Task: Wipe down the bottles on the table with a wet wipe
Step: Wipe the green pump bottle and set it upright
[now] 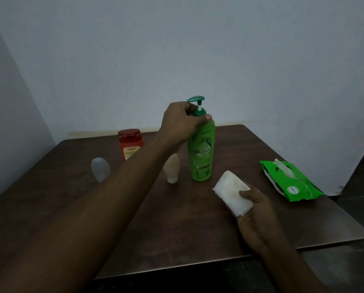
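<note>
The left hand (180, 121) has its grip around the shoulder of the tall green plastic pump bottle (201, 153), upright on the dark brown surface (176, 229); the right hand (255, 212) pinches a folded white wet wipe (229, 194) just beside it. Judged step: steadying before wiping; next, wipe meets bottle. Count: four bottles, namely green, red-capped jar (131, 145), grey tube (100, 169), beige tube (172, 168); one green wipes pack (289, 180).

Looks like a plain room in a home: dim, bare pale walls (198, 49) meeting at a far-left corner, dark wooden surface (176, 225), toiletry bottles (201, 153).
</note>
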`<state>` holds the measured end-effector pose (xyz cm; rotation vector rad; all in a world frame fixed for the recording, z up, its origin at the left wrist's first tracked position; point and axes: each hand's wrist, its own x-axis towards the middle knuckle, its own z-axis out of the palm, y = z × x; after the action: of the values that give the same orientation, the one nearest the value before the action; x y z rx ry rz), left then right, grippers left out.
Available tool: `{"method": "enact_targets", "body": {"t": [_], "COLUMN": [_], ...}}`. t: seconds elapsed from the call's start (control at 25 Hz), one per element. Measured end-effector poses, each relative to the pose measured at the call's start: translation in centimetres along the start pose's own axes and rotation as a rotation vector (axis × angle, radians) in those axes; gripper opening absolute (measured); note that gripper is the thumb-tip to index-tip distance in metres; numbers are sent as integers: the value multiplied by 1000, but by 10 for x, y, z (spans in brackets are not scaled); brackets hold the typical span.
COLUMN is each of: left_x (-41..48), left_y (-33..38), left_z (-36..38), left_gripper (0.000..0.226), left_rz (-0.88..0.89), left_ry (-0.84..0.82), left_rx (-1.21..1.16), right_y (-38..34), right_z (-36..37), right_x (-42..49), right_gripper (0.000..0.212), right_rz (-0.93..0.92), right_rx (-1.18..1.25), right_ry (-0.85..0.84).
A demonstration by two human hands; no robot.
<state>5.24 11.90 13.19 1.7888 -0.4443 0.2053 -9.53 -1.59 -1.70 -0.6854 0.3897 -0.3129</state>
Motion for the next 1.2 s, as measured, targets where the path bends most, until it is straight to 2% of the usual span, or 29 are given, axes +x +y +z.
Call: {"method": "enact_targets", "body": {"t": [0.36,0.44,0.52,0.6,0.72,0.84,1.0,1.08,1.2], "left_x": [-82,-102,-120,-135,-146,-148,-152,-155,-159], "left_y": [-7,-20,-35,-52,-77,-96,-108,-113,-118], "left_z": [-52,-65,-75,-84,-91,-96,-98,-98,-99], "left_gripper": [21,14,16,28,35,39,66,58,40], "left_rz": [-241,-306,-349,-346,-344,-413,-428,-443,-434], "left_ry": [123,178,205,223,268,273,249,244,223], "left_rx": [-412,-510,-630,-706,-726,-824,-933,-969,-995], "right_y": [7,8,9,12,15,21,29,35,46], "right_z": [-1,-1,-4,-1,9,33,67,75,73], "right_x": [3,1,1,-3,-13,-26,-11,2,8], "right_gripper": [28,30,30,22,26,34,47,53,49], "right_rz": [-198,-246,-266,-298,-478,-730,-1098,-1268,-1451], "right_rx": [-64,-111,-187,-294,-552,-849,-1182,-1316,-1449], "right_ry": [117,137,128,120,113,-55,-259,-382,-500]}}
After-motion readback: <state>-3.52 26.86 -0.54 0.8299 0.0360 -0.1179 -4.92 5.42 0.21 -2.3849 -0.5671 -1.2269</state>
